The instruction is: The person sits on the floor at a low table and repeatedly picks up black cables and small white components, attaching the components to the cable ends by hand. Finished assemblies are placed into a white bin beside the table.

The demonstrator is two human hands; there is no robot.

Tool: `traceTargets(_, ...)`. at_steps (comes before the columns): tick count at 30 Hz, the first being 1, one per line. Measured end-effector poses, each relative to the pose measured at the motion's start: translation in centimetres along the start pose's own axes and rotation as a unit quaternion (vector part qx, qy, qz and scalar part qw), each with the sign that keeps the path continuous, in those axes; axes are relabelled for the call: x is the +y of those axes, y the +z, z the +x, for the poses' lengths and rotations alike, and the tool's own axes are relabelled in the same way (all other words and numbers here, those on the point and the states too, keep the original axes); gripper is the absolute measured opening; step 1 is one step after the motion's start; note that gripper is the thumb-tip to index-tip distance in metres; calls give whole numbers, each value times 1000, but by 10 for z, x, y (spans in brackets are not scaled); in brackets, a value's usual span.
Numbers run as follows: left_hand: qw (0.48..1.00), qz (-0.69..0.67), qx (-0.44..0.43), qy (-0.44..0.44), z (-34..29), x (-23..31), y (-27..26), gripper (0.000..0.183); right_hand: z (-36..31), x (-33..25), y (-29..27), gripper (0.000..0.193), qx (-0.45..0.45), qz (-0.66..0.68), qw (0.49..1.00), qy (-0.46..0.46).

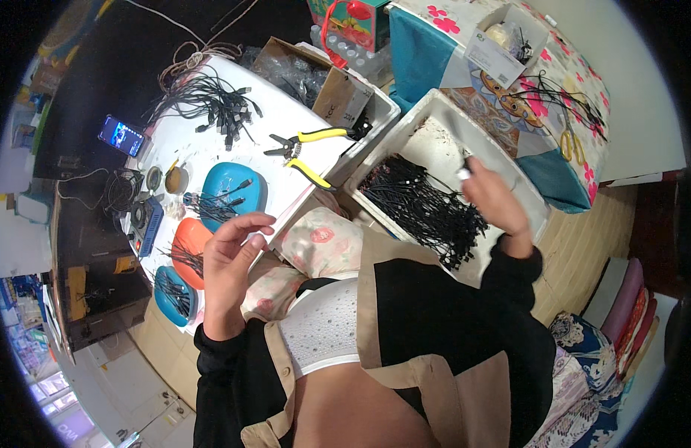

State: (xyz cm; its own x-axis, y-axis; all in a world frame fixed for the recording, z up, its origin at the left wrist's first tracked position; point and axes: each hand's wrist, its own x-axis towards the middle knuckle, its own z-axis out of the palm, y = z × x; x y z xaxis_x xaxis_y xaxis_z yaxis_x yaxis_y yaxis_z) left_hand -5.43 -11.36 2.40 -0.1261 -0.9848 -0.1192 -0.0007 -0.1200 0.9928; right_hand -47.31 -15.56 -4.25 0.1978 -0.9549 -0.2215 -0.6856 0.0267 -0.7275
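A seated worker in a black jacket with tan trim [368, 328] has both hands raised over a lap of floral-print cloth [321, 237]. The left hand [232, 265] hangs near the trays, its fingers loosely curled and the thumb apart, with nothing seen between them. The right hand [496, 196] is over a white foam box [435, 140], its fingers bent together and blurred; whether they grip anything cannot be told.

Inside the box, black cables [424, 205] lie in a dense layer against the near and left walls, the deep sides likely keeping the loose leads from spilling. On the white surface [282, 112], a large blue tray [229, 175], an orange tray [188, 231] and a small blue tray [170, 316] each hold short leads, seemingly to keep bunches separate and close to the left hand.

Yellow-handled wire strippers [293, 149] lie spread at the surface's edge, between the two hands, probably for easy reach. Farther off, a phone [123, 136] leans with its lit screen facing the seat, and a heap of black leads [211, 104] fans out, plug ends together. Beyond the box, scissors [571, 145] rest on a flowered cloth [444, 19].
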Motion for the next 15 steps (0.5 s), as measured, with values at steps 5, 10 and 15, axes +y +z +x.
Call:
traceTargets(5,998,6,-32,-48,0,-10,-7,19,76,88,146,22,-147,-234,961,30)
traceTargets(10,994,-7,-4,-106,-1,-23,-21,17,102,71,206,33,-228,-336,906,120)
traceTargets(15,995,-16,36,-97,-5,-30,-43,15,190,9,108,23,40,-254,966,-23)
